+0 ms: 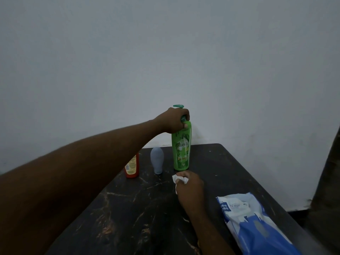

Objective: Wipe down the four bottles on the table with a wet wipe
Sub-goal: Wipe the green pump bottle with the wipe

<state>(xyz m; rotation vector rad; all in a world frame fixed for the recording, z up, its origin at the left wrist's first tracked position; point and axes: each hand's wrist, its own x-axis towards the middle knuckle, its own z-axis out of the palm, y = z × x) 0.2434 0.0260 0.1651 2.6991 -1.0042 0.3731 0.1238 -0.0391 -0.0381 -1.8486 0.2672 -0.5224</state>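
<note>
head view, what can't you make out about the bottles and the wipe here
All in the head view:
Top of the red bottle: hidden behind the left forearm.
Neck of the green bottle: covered by the left hand gripping it.
Fourth bottle: only three show, counting the grey-blue bottle.
Most of the wet wipe: bunched inside the right hand.
The wipes pack: cut off by the bottom edge, small print unreadable.

A dark, marble-veined tabletop (139, 208) stands against a plain, pale grey-blue wall (165, 52) in dim light; a dark vertical edge (329, 177) rises at far right.
</note>
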